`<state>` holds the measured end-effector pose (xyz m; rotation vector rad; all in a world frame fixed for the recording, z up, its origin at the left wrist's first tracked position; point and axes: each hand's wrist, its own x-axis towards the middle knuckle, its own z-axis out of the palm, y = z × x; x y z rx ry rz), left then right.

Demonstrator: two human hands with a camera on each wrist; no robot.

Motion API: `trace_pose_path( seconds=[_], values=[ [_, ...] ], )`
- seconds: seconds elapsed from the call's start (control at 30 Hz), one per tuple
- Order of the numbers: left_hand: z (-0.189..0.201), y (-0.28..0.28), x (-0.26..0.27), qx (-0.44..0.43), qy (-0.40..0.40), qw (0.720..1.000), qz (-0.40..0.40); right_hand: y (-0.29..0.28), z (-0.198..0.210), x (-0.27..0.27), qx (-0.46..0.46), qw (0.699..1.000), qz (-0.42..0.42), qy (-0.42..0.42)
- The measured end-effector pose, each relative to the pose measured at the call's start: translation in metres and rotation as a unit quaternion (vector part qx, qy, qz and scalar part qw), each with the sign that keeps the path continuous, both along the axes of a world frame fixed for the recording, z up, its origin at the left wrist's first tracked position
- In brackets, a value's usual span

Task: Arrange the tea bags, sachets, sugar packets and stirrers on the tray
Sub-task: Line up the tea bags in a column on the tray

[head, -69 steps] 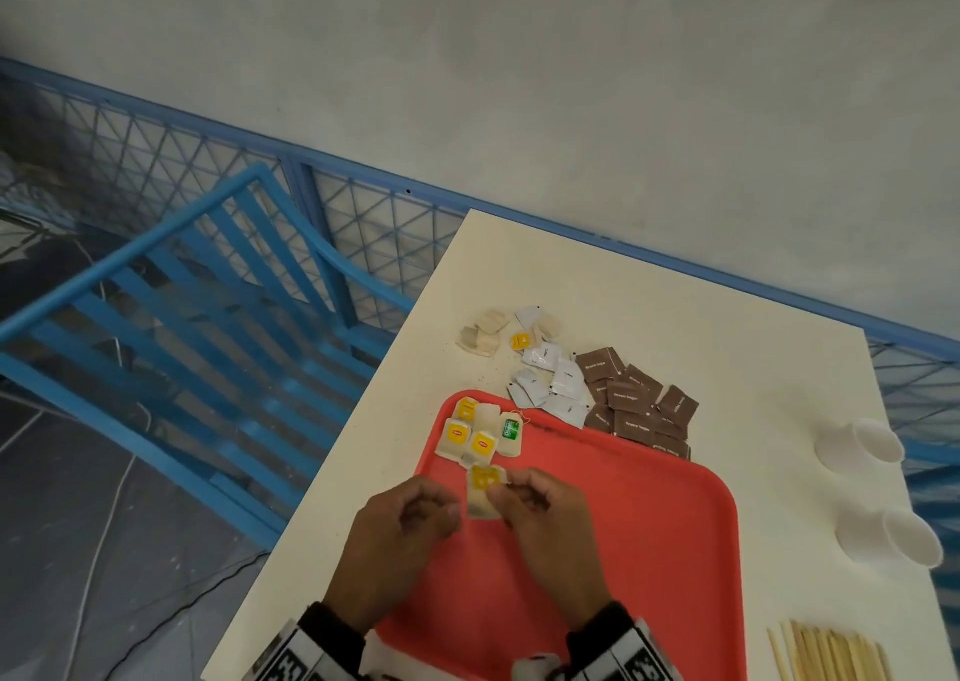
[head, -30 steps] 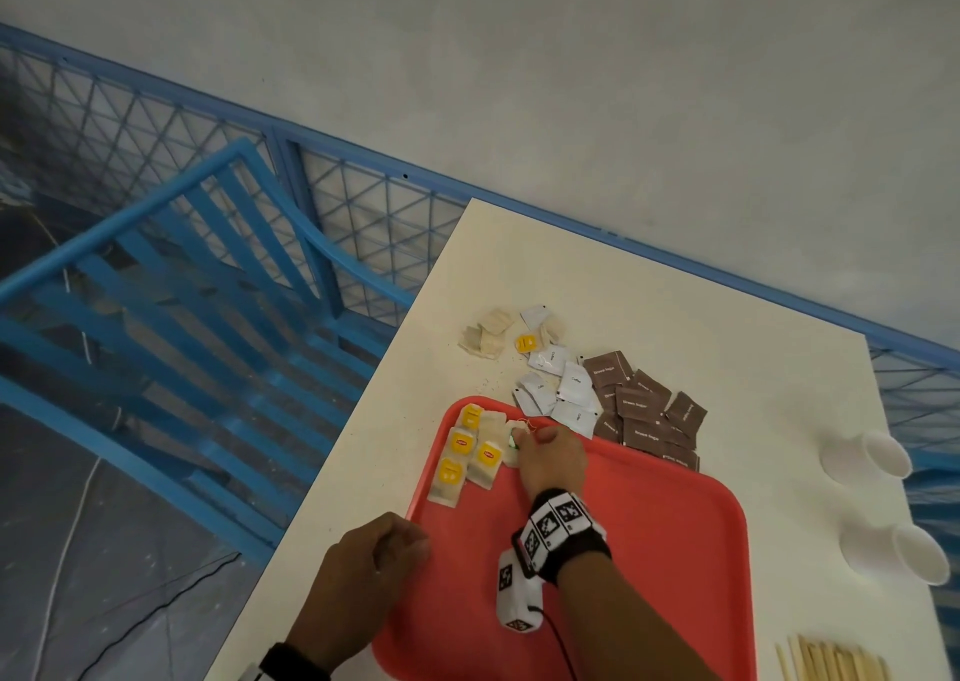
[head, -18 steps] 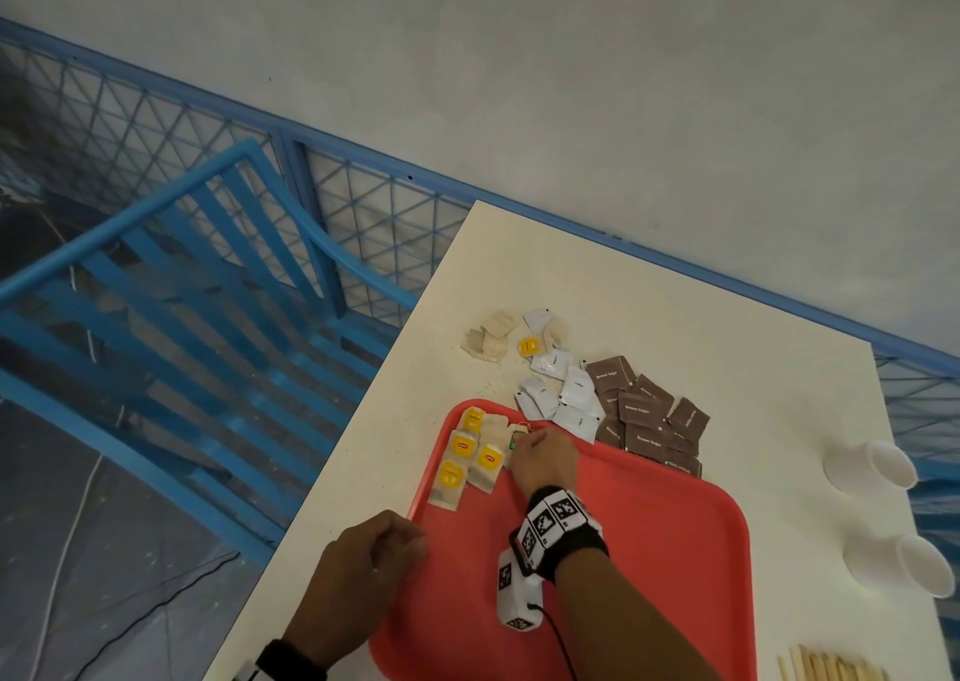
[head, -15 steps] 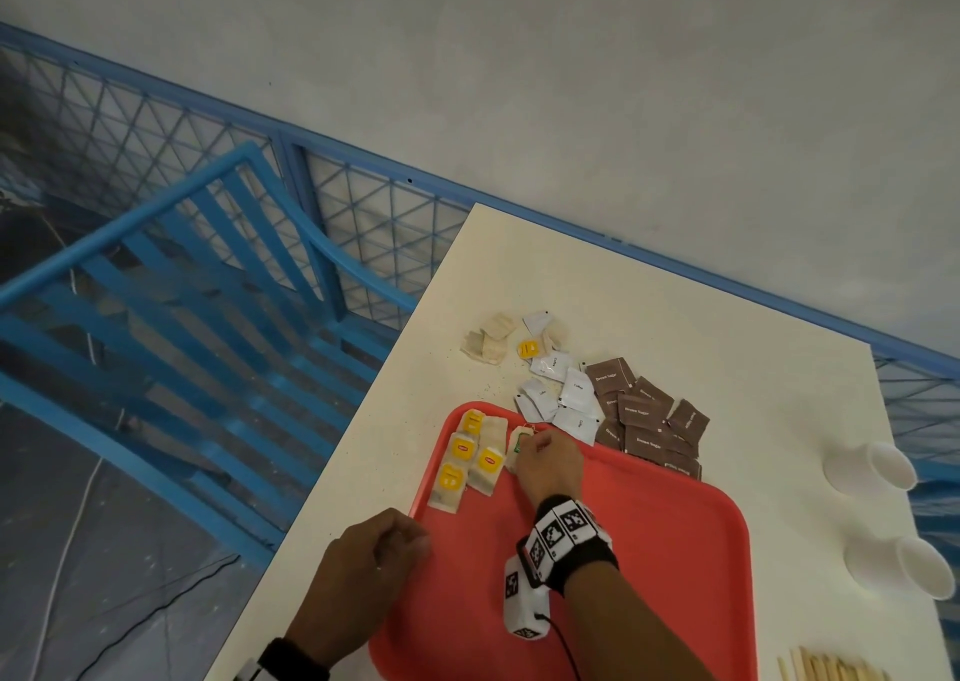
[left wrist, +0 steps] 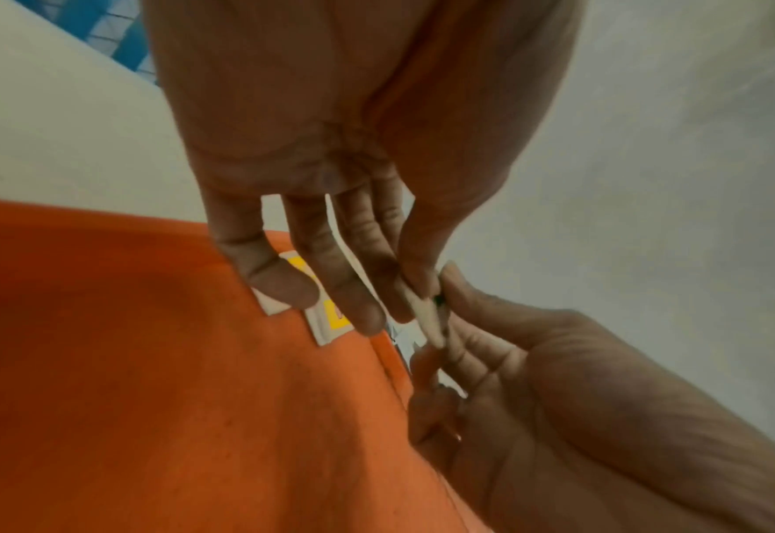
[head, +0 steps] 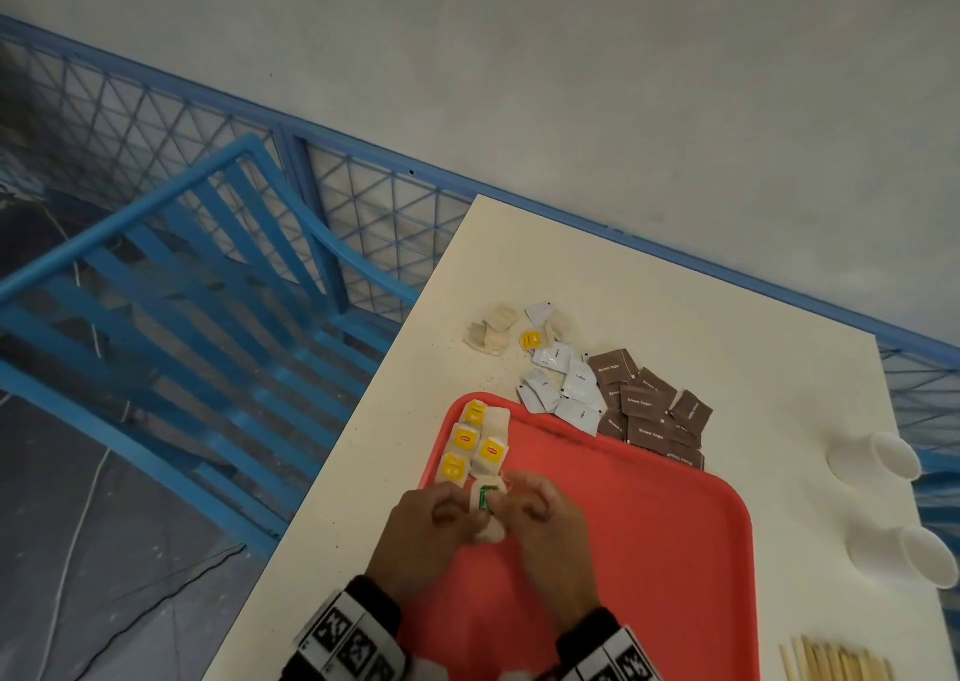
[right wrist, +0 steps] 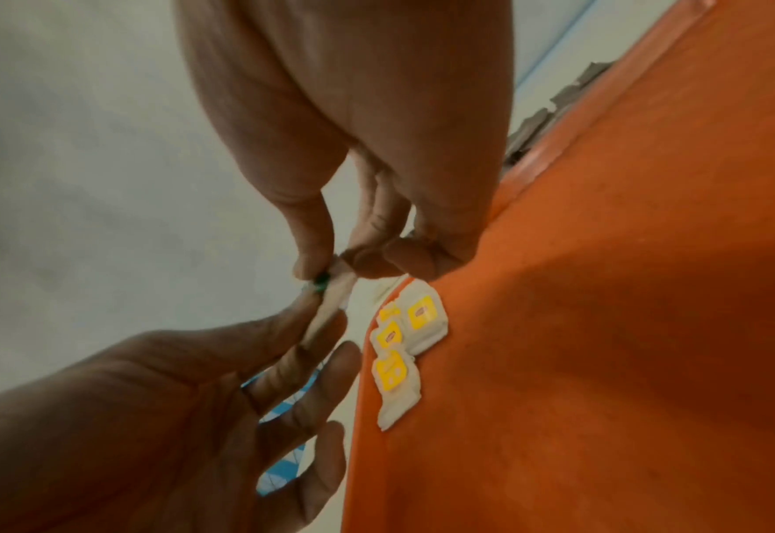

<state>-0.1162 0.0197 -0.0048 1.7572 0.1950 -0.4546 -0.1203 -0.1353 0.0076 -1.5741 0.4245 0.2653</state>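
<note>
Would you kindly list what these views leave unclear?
- Green-tagged tea bag: head view, both hands cover its edges.
- Stirrers: head view, cut off by the bottom edge.
- White sachets: print too small.
- Brown sugar packets: right wrist view, blurred behind the tray rim.

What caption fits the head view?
Both hands pinch a green-tagged tea bag over the red tray.
</note>
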Motion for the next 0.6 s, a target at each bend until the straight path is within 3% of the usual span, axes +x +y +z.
trace_pose_path(
  seconds=[0.1,0.27,0.43,0.6],
  values=[
    [-0.006,0.005,0.0,0.007,0.008,1.0,0.003,0.002,-0.014,0.0,-0.018,0.998,0.016,0.063],
    [-0.023,0.011,0.007,0.147,-0.015,0.989,-0.01,0.012,-0.038,0.016,-0.045,0.993,-0.045,0.096],
    [-0.026,0.016,0.005,0.311,-0.048,0.941,-0.123,0.019,-0.055,0.022,-0.09,0.983,-0.093,0.132],
    [-0.02,0.015,0.002,0.366,-0.025,0.909,-0.198,0.026,-0.057,0.025,-0.21,0.966,-0.081,0.128]
  ],
)
